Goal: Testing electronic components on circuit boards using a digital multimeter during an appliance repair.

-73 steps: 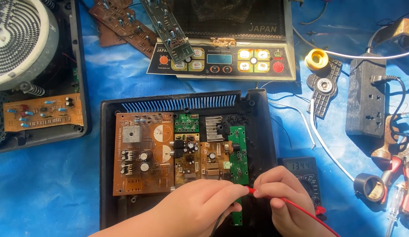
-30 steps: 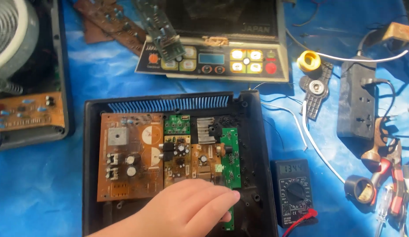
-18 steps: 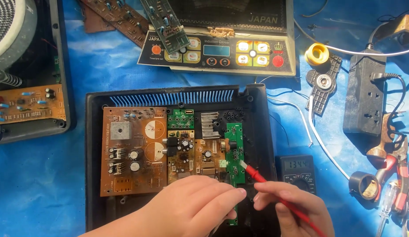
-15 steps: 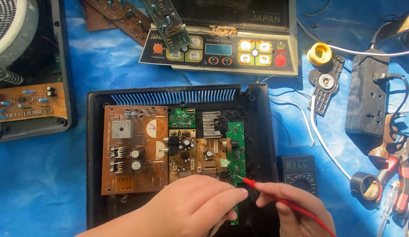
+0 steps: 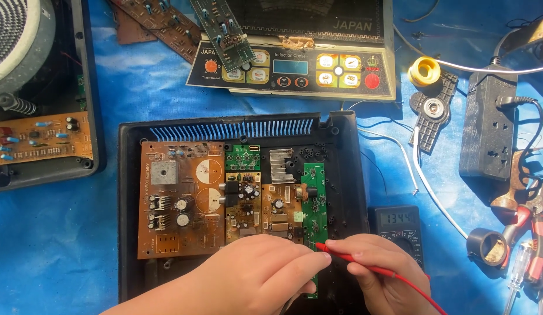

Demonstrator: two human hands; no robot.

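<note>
Between the thumb and forefinger of the right hand [image 5: 379, 274] sits a red probe [image 5: 353, 262], held like a pen. The fingers are closed narrowly round its shaft. Its tip points left and meets the lower end of the narrow green board [image 5: 314, 204], just beside the knuckles of the left hand [image 5: 260, 280]. A red wire [image 5: 417, 291] trails from the probe's rear, behind the right fingers, toward the lower right edge.

The left hand lies palm down over the lower part of the black case [image 5: 128, 233], fingers curled together and pointing right. Whether anything is pinched beneath them cannot be told; the fingertips are hidden against the case floor.

Above the left fingers, inside the case:
- a large brown board [image 5: 181, 201] at the left;
- a smaller brown board [image 5: 263, 213] at the middle;
- a small green board [image 5: 242, 157] and a ribbed metal heat sink [image 5: 282, 165] farther up.

Just beyond the right fingers, outside the case wall, a dark meter [image 5: 397, 224] rests on the blue sheet [image 5: 61, 245] with its display lit. Well right of the fingers lie a black power strip [image 5: 487, 122], a roll of black tape [image 5: 486, 246] and red-handled pliers [image 5: 525, 216]. Far above the fingers stands a control panel [image 5: 295, 67] with coloured buttons.
</note>
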